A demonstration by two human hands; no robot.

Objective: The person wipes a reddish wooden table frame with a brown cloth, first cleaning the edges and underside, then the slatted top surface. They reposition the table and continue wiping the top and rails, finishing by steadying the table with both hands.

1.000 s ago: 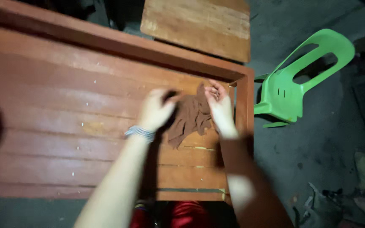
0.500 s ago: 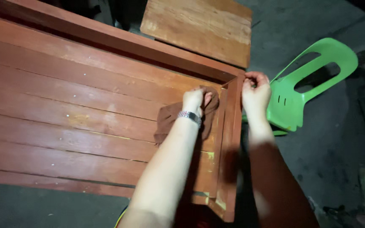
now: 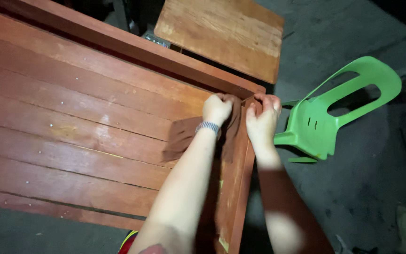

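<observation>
Sandpaper (image 3: pixel 184 136), one brown sheet of it, lay draped over the right-hand corner of the red-stained wooden frame (image 3: pixel 95 113) in your head view, part flat on the planks and part bunched up at the rim. Your left hand (image 3: pixel 217 109) gripped it in a closed fist at the raised edge rail (image 3: pixel 233 188), a beaded bracelet (image 3: pixel 207 126) on that wrist. Your right hand (image 3: pixel 261 117) sat just beside the left, fingers curled tight on the sheet's upper edge where it folded over the rail. Both of your hands nearly touched each other. Beyond the frame stood one pale wooden tabletop (image 3: pixel 222 33), and one green plastic chair (image 3: pixel 339 108) lay tipped on the grey concrete floor (image 3: pixel 367 197), near your right hand.
</observation>
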